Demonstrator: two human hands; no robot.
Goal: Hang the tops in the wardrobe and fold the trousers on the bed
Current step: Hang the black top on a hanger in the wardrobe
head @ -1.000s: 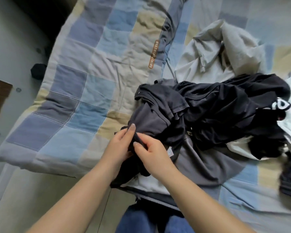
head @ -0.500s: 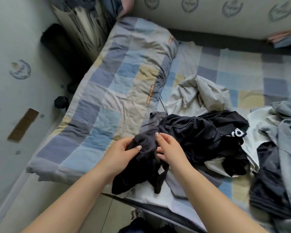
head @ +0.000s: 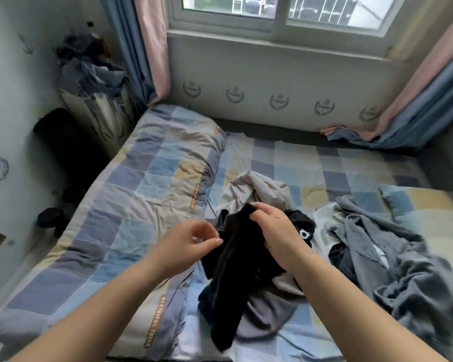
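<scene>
We hold a black garment (head: 236,257) above the bed (head: 131,184): right hand (head: 277,228) grips its top edge, left hand (head: 191,241) pinches its side.

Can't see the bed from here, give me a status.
Right hand pinches dark garment, lifted off the bed. Left hand pinches its edge. Clothes pile beside, nothing blocking.

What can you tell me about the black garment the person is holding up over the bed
The black garment is dark, soft, matte fabric, crumpled and hanging in long folds, so its type cannot be told. The right hand pinches its top edge and lifts it; the left hand pinches its left side. Its lower end droops onto a grey garment on the checked quilt, near the bed's front edge.
</scene>
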